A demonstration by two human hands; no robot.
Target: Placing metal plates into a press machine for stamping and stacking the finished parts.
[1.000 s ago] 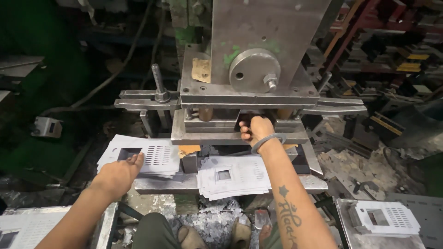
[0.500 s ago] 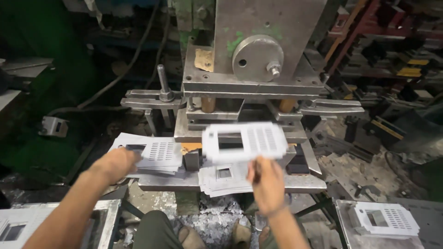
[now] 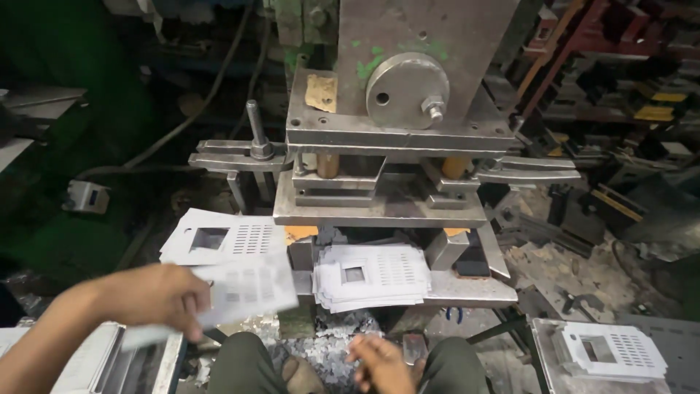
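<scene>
— Two hands, two different stories: which one has a sheet?

— The left hand (image 3: 157,295). Its fingers pinch a blurred punched sheet (image 3: 244,292) at the near edge, low and left of the press (image 3: 397,138). Half a second ago that hand was empty by the left stack (image 3: 222,239) while the right hand carried a finished sheet out from the die.

— And the right hand (image 3: 379,361) now?

— Down between the knees, fingers loosely curled, holding nothing I can see. So one piece looks done and a fresh one is lifted.

— Where does the room lie?

— The slot under the press plate (image 3: 379,208) is open, with no hand in it. The middle stack (image 3: 372,276) sits on the counter (image 3: 474,290) just in front, so the path in passes over its edge; a tray of sheets (image 3: 609,350) sits well to the right
</scene>
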